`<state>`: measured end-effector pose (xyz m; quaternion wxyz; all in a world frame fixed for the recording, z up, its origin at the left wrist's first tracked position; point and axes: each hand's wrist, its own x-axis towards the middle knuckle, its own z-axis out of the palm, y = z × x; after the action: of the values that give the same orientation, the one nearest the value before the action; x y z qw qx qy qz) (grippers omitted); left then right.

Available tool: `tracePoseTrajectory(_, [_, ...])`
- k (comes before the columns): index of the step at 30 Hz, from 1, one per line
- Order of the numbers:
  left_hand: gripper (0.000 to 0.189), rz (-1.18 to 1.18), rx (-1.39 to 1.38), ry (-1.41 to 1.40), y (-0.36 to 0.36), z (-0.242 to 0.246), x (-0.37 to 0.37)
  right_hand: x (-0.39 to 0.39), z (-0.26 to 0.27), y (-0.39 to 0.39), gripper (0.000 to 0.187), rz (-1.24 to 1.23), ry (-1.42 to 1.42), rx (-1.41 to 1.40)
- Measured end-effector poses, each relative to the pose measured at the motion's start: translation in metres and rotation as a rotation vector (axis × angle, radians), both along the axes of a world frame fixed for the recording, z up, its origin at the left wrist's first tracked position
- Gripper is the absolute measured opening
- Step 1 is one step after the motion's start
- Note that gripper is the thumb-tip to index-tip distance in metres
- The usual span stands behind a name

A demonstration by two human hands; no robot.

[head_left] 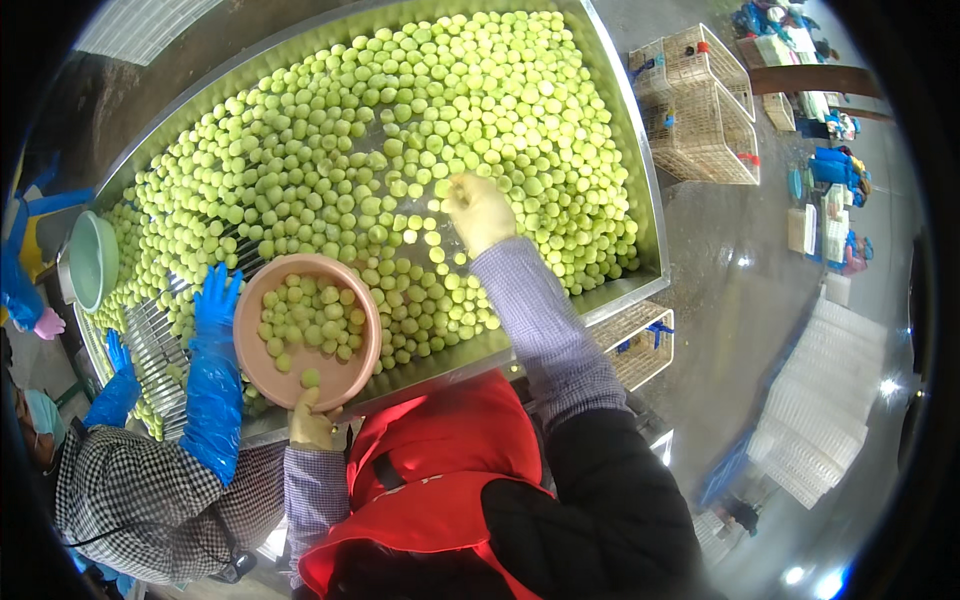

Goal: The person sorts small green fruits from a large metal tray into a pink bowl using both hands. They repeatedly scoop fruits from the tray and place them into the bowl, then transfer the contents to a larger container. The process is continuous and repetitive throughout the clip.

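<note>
My left hand (pixel 313 426), in a pale glove, grips the near rim of a pink plastic basin (pixel 306 268). Part of the basin is filled with round green fruits (pixel 311 311), and one lies by my thumb. Out over the metal sorting table my right hand (pixel 481 214), in a matching glove, reaches down among the loose green fruits (pixel 540 127). Its fingers are curled and partly hidden, so whether a fruit is inside them is unclear. A bare patch of the metal table surface (pixel 448 244) shows beside that hand.
Left of me a co-worker's blue-gloved arm (pixel 214 375) reaches over the slatted metal grate (pixel 150 349). A green basin (pixel 94 261) sits at the far left. Plastic crates (pixel 705 131) stand beyond the table's raised steel rim (pixel 645 150); another crate (pixel 641 345) is lower right.
</note>
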<state>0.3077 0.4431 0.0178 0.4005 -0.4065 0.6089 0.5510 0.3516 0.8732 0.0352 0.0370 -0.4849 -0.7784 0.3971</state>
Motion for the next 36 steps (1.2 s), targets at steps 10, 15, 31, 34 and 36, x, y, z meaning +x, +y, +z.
tracePoseTrajectory(10, [0.044,-0.011,-0.026,0.016,-0.016,0.001,-0.004,-0.026,-0.033,0.065,0.025,-0.01,-0.48,0.011])
tracePoseTrajectory(15, [0.041,-0.002,0.014,-0.033,-0.011,-0.004,-0.009,-0.007,-0.007,-0.049,0.034,0.2,0.19,-0.18])
tracePoseTrajectory(31, [0.045,-0.023,0.054,0.085,-0.044,-0.001,-0.014,0.115,-0.051,-0.043,0.04,0.042,-0.075,0.013])
tracePoseTrajectory(34, [0.042,0.023,0.163,0.053,-0.059,-0.008,-0.015,0.125,-0.061,-0.029,0.058,-0.044,-0.254,0.103])
tracePoseTrajectory(36, [0.04,0.035,0.162,0.022,-0.066,-0.015,-0.018,0.131,-0.062,-0.006,0.073,-0.138,-0.48,0.188])
